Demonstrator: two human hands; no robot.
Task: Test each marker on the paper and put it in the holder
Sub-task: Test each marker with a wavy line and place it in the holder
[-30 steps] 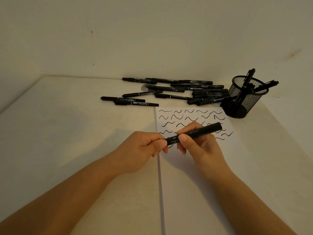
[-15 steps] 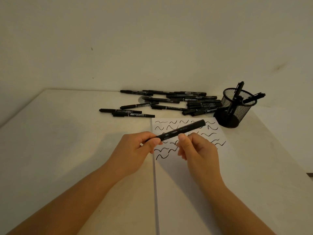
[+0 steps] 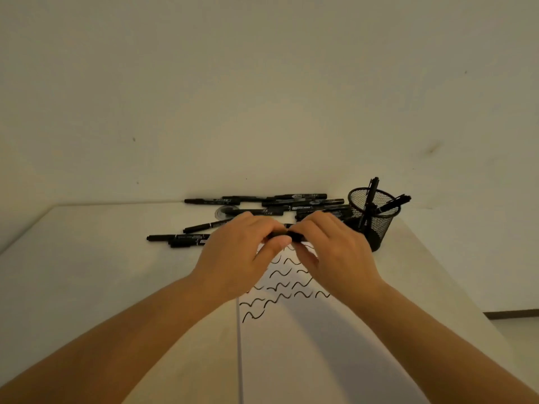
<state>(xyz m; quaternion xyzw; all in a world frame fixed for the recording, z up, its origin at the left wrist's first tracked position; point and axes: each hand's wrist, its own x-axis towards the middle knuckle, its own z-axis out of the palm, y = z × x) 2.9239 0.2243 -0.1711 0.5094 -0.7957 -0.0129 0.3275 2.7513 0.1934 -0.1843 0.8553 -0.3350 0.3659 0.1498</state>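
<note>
Both hands hold one black marker (image 3: 287, 236) level above the top of the white paper (image 3: 306, 345). My left hand (image 3: 239, 255) grips its left end and my right hand (image 3: 335, 252) grips its right end; only a short middle piece shows between the fingers. The paper carries several black wavy test strokes (image 3: 280, 287). A black mesh holder (image 3: 374, 217) stands just right of my right hand with two markers (image 3: 392, 204) leaning in it.
A pile of several black markers (image 3: 277, 205) lies on the white table (image 3: 87, 272) beyond the hands, with two more markers (image 3: 178, 239) at the left. Walls close the table in behind and at the right.
The hands have moved away from me toward the marker pile and closed together over the marker, which now lies level and mostly hidden. The view has tilted upward.
</note>
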